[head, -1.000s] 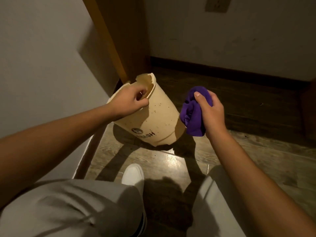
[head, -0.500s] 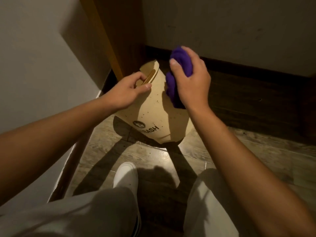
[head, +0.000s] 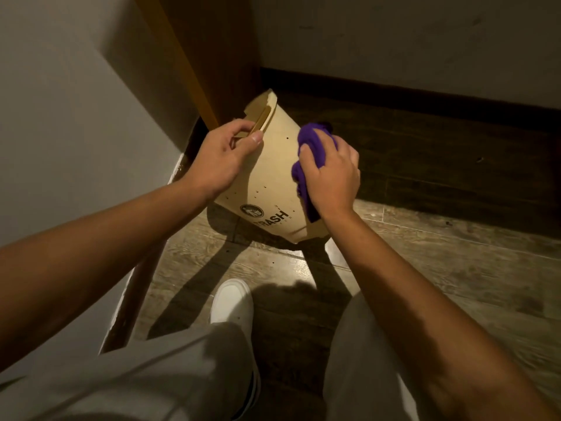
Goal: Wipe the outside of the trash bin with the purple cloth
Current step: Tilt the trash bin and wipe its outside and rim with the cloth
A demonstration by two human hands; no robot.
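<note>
Tan trash bin [head: 273, 174] tilted on the wooden floor [head: 440, 253], in the corner beside a pale wall [head: 76, 117] and a wooden door frame [head: 194, 56], open rim toward the frame, base toward the viewer. Printed near the base: a round logo and the word "TRASH". Small dark specks scattered over the bin's side.

Left hand [head: 221, 156] clamped on the bin's rim, thumb pressed on the outer wall next to a slot-shaped handle cutout, fingers curled over the edge.

Right hand [head: 331, 174] closed around the bunched purple cloth [head: 309, 147], pressed flat against the bin's outer side, right of the left hand and apart from it. Cloth showing above and left of the fingers, with a strip trailing down below the palm toward the base.

Below, grey trousers [head: 151, 375] on both legs and one white shoe [head: 232, 302] planted on the floor just in front of the bin. Dark skirting board [head: 425, 104] along the far wall.
</note>
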